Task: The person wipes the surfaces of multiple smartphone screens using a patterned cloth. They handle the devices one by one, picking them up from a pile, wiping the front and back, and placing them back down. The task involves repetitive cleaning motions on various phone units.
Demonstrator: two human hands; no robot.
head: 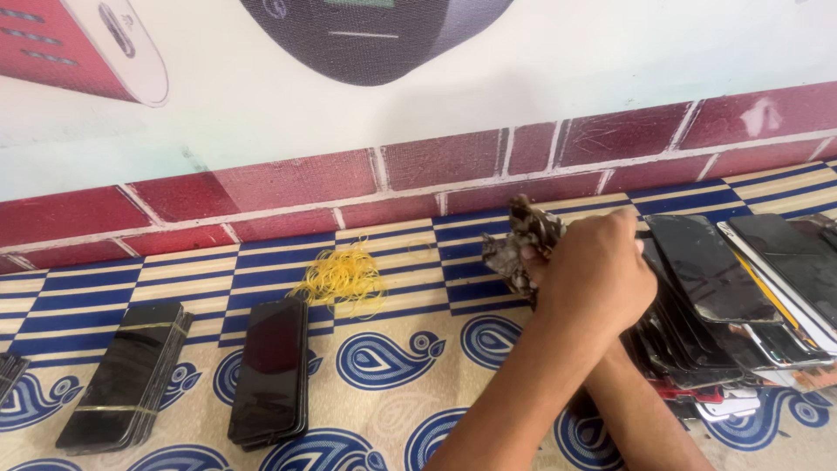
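My left hand point(595, 281) is closed around a bundle of dark, worn phone screen parts point(521, 244), held upright above the mat. My right forearm point(649, 419) comes in from the lower right and passes under the left hand. The right hand itself is hidden behind the left, so I cannot see its grip. A heap of loose black phone screens point(741, 288) lies directly to the right of my hands. A small pile of yellow rubber bands point(344, 279) lies on the mat to the left of the bundle.
Two flat stacks of black screens lie on the blue-and-cream patterned mat point(392, 410): one bound with bands point(126, 375), another point(270, 371) beside it. A further stack pokes in at the left edge point(9, 371). A red brick-patterned wall strip point(349, 187) runs behind.
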